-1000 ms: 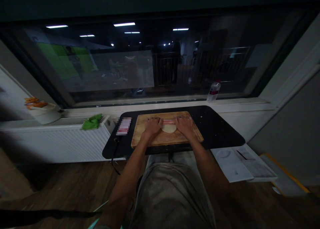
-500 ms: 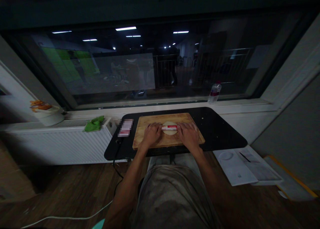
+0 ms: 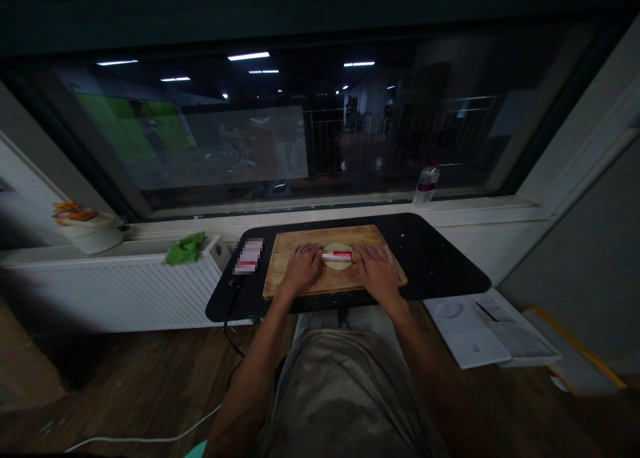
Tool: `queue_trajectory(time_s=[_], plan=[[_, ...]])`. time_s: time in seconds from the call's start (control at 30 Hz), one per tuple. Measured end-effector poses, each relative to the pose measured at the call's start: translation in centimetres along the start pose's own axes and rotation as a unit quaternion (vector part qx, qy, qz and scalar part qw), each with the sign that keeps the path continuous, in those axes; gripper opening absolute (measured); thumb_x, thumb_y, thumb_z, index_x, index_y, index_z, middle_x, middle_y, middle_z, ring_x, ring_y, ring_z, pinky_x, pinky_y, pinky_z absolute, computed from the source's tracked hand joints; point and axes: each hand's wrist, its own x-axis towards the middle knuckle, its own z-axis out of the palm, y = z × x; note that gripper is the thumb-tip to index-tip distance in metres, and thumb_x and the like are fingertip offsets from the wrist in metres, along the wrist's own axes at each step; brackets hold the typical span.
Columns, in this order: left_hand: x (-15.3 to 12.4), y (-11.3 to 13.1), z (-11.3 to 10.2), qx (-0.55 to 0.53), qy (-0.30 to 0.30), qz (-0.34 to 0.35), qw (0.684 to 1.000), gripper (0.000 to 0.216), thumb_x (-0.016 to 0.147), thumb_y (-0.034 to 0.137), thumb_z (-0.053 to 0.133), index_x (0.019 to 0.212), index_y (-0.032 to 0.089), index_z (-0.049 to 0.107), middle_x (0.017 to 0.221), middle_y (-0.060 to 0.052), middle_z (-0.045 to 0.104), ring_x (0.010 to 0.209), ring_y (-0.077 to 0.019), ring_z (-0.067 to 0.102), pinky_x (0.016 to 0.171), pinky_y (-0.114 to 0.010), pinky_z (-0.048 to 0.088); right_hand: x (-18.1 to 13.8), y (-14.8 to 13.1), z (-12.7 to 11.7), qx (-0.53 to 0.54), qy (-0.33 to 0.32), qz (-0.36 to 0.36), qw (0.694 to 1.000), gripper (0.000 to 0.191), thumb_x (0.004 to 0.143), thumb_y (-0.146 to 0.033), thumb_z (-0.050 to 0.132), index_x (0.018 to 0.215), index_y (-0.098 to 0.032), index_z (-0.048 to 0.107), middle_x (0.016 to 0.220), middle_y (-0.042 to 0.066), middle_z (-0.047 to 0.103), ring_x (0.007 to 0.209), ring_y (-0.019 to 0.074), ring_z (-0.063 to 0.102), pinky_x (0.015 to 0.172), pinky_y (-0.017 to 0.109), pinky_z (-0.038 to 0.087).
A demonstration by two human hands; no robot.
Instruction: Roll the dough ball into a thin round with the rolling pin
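Observation:
A short rolling pin (image 3: 337,257) with a red and white label lies across a flat, round piece of dough (image 3: 338,265). Under the dough is a wooden cutting board (image 3: 287,243). My left hand (image 3: 305,267) is closed on the pin's left end, and my right hand (image 3: 373,267) is closed on the other end. Both palms face down over the board, and the pin's ends are hidden beneath the fingers.
The board rests on a black table (image 3: 440,265). A phone-like, blurred-out item (image 3: 249,255) lies at its left. Beyond are a green cloth (image 3: 185,249) on the radiator (image 3: 125,288), a white pot (image 3: 90,235) and a bottle (image 3: 426,185) on the sill. An open white box (image 3: 493,328) is right, below table height.
The rolling pin has turned a little on the dough, so its label shows differently. Both hands stay on its ends. The whole view has shifted slightly.

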Motion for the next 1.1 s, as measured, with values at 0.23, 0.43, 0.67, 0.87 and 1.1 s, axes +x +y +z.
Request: queue_trajectory(time_s=[0.23,0.43,0.67,0.87,1.1], plan=[[1.6,0.4,0.1,0.052,-0.03,-0.029,0.998,0.044,0.125,0.03,0.037,0.134,0.023,0.08,0.153,-0.012,0.08,0.159,-0.0315,0.061,0.134,-0.052,0.044,3.0,0.0,-1.0,-0.024,-0.069,0.006,0.997,0.054,0.127,-0.036,0.032,0.134,-0.018,0.083,0.14,0.016,0.085,0.137,0.0313,0.073,0.14,0.054,0.029],[2.6,1.4,-0.3,0.067,-0.049,-0.064,0.995,0.049,0.126,0.037,0.034,0.138,0.022,0.08,0.155,-0.015,0.078,0.16,-0.0349,0.059,0.132,-0.057,0.043,5.7,0.2,-0.7,-0.062,-0.108,0.033,0.992,0.059,0.127,-0.036,0.032,0.133,-0.015,0.087,0.142,0.02,0.084,0.143,0.0334,0.072,0.137,0.051,0.033],[2.2,2.7,-0.8,0.099,-0.066,-0.073,0.99,0.051,0.126,0.037,0.032,0.131,0.019,0.079,0.146,-0.018,0.081,0.147,-0.0373,0.066,0.125,-0.057,0.045,7.7,0.4,-0.2,-0.034,-0.12,0.056,0.991,0.057,0.128,-0.035,0.034,0.137,-0.013,0.086,0.152,0.02,0.08,0.152,0.0337,0.066,0.141,0.058,0.031],[2.2,2.8,-1.3,0.1,-0.071,-0.077,0.989,0.053,0.126,0.04,0.033,0.126,0.018,0.082,0.139,-0.018,0.084,0.133,-0.0323,0.075,0.119,-0.047,0.049,6.5,0.4,0.3,-0.015,-0.11,0.072,0.991,0.054,0.127,-0.032,0.034,0.141,-0.016,0.083,0.161,0.018,0.076,0.167,0.0349,0.053,0.143,0.071,0.023],[2.3,2.5,-1.1,0.077,-0.064,-0.08,0.992,0.053,0.125,0.042,0.039,0.126,0.018,0.086,0.137,-0.016,0.086,0.133,-0.0319,0.077,0.12,-0.045,0.049,3.5,0.3,0.2,0.052,-0.07,0.091,0.992,0.057,0.127,-0.036,0.029,0.144,-0.02,0.08,0.163,0.015,0.074,0.17,0.0351,0.048,0.144,0.075,0.015]])
